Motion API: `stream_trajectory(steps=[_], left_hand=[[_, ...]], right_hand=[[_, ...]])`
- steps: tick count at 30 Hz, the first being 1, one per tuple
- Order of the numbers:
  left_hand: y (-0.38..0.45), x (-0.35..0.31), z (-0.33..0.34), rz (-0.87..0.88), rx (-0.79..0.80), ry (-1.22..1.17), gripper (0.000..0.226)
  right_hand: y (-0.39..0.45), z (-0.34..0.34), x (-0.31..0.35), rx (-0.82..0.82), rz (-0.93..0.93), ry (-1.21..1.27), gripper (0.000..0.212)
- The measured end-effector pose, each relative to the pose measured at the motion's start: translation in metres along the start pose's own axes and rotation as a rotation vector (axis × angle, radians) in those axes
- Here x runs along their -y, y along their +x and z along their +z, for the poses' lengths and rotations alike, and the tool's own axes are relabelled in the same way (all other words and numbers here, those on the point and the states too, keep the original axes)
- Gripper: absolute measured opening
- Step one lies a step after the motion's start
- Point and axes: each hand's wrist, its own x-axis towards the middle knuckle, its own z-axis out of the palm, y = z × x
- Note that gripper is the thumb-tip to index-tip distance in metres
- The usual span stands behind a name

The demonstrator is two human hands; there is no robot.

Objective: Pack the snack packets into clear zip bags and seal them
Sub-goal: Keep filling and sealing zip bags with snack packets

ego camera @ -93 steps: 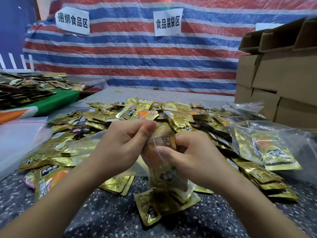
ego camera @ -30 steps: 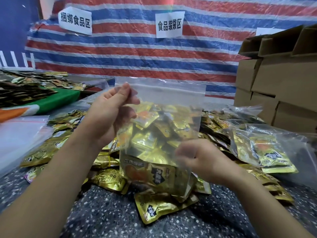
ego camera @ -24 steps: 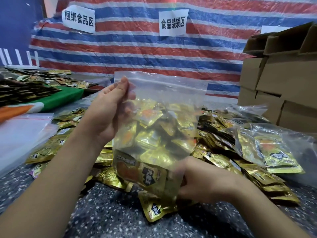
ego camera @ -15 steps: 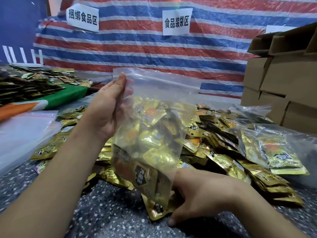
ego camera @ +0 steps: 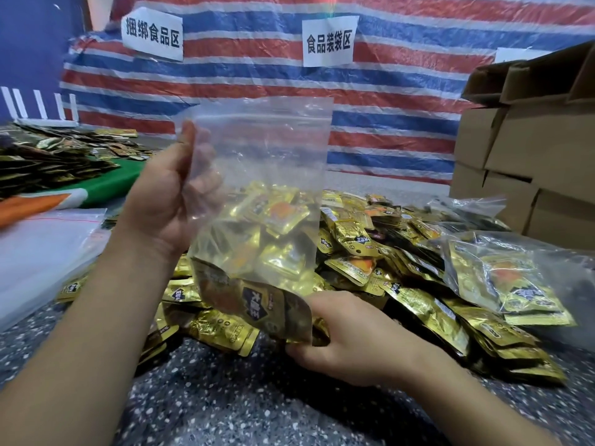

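1. Clear zip bag [ego camera: 264, 175], held upright above the speckled table [ego camera: 225, 397]; one gold snack packet [ego camera: 257, 305] with a dark label lies in its bottom, the upper part transparent and unfilled.
2. Left hand [ego camera: 167, 201], at the bag's left edge: thumb in front, fingers behind the plastic, pinching the side near the top.
3. Right hand [ego camera: 347, 339], at the bag's lower right corner: fingers curled round the bottom edge and the packet inside.
4. Pile of loose gold packets [ego camera: 370, 246], on the table directly behind the bag.
5. Filled zip bag [ego camera: 502, 278], right of the held bag, resting on the pile, containing gold packets.
6. Cardboard boxes [ego camera: 531, 149], stacked beyond the filled bag.
7. Flat empty bags [ego camera: 42, 249], left of the held bag.
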Motion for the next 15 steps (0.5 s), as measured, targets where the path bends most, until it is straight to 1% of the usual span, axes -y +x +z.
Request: stream_trajectory(steps=[2, 6, 8, 9, 11, 13, 15], left_hand=[[0.000, 0.001, 0.002, 0.006, -0.009, 0.004, 0.018], [0.000, -0.004, -0.001, 0.007, -0.024, 0.009, 0.019], [0.001, -0.008, -0.005, 0.012, -0.040, 0.031, 0.023], [0.001, -0.009, -0.006, 0.017, -0.056, 0.049, 0.023], [0.000, -0.008, -0.005, 0.024, -0.086, 0.077, 0.022], [-0.001, -0.005, -0.003, 0.026, -0.085, 0.074, 0.022], [-0.004, 0.001, 0.002, 0.015, -0.065, 0.081, 0.020]], right_hand=[[0.002, 0.005, 0.000, -0.017, -0.006, -0.092, 0.028], [0.003, 0.009, -0.005, -0.042, 0.032, -0.152, 0.060], [0.002, 0.006, -0.008, -0.039, 0.031, -0.151, 0.067], [0.001, 0.003, -0.009, -0.041, 0.029, -0.130, 0.067], [-0.001, -0.006, -0.014, -0.091, 0.054, -0.087, 0.057], [-0.002, -0.015, -0.022, -0.192, 0.116, -0.123, 0.048], [-0.003, -0.019, -0.026, -0.229, 0.185, -0.202, 0.047]])
